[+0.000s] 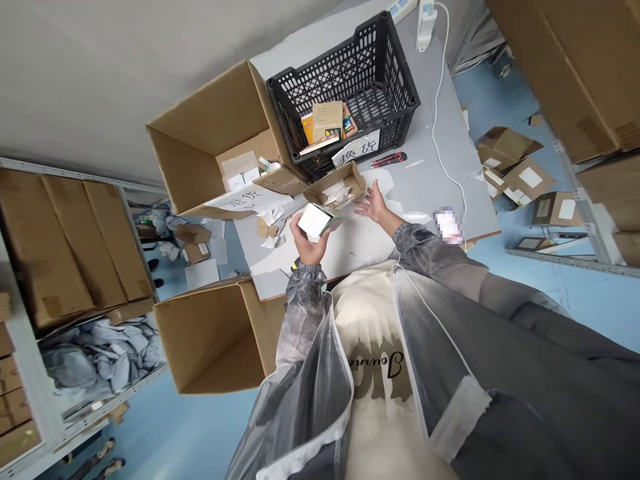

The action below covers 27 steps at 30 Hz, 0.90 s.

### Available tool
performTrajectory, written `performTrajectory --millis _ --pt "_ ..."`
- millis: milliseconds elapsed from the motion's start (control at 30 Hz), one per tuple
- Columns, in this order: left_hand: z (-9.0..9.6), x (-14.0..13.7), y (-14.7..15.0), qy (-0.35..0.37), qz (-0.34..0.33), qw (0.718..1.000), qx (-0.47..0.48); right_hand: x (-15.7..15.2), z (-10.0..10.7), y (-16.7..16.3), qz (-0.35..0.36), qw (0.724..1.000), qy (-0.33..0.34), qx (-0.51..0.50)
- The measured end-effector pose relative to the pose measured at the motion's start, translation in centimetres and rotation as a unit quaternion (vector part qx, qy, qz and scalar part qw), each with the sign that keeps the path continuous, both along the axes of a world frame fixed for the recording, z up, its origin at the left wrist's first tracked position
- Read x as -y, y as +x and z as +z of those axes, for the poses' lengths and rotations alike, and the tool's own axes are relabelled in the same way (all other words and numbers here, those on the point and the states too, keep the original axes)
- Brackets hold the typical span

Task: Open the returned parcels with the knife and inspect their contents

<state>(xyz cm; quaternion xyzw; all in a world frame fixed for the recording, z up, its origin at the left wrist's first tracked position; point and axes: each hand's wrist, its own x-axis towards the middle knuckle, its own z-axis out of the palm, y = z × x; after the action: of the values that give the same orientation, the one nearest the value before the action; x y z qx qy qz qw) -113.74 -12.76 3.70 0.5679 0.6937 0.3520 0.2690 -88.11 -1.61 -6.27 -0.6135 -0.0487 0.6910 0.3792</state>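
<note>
My left hand (311, 248) grips a small white box (315, 220) with a dark and greenish side, held above the front of the grey table (280, 267). My right hand (373, 202) is open, palm turned up and fingers spread, with nothing in it. Just beyond both hands lies an opened small cardboard box (356, 179) with white crumpled paper inside. Torn scraps of paper and cardboard (270, 223) lie left of the white box. A red and black box cutter (389, 159) rests behind my right hand.
A black plastic crate (407, 120) holding books stands at the back, beside a large open carton (200, 133) with small boxes inside. Another open carton (210, 333) stands below the table's left side. A white cable (434, 127) runs down the right side past a blurred phone-like object (449, 225).
</note>
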Motion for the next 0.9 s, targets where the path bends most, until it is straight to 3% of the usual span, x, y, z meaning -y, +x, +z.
performTrajectory --millis 133,267,333,433,533,633,767,900 --pt "-3.2 3.8 1.2 0.003 -0.039 0.998 0.05 4.1 -1.8 1.0 0.007 0.999 -0.012 0.043" --pt "-6.0 4.8 2.6 -0.041 -0.163 0.986 0.022 9.6 -3.1 1.4 0.131 0.984 -0.017 0.118" --pt "-7.1 4.5 3.8 -0.096 -0.264 0.959 -0.027 12.3 -3.4 1.9 0.204 0.967 -0.002 0.153" --pt "-8.5 4.2 6.6 -0.179 -0.386 0.896 -0.125 15.7 -3.9 3.6 0.279 0.944 0.015 0.177" --pt "-9.4 4.4 10.0 -0.211 -0.448 0.842 -0.213 17.6 -4.3 6.1 0.274 0.94 -0.066 0.191" --pt "-10.3 4.8 12.4 -0.215 -0.488 0.805 -0.259 18.8 -4.4 8.3 0.246 0.941 -0.121 0.199" --pt "-12.0 5.2 12.8 -0.23 -0.5 0.786 -0.283 19.9 -4.2 9.0 0.221 0.951 -0.095 0.193" --pt "-13.4 5.4 11.1 -0.234 -0.488 0.795 -0.274 20.5 -3.9 8.3 0.169 0.96 -0.023 0.22"
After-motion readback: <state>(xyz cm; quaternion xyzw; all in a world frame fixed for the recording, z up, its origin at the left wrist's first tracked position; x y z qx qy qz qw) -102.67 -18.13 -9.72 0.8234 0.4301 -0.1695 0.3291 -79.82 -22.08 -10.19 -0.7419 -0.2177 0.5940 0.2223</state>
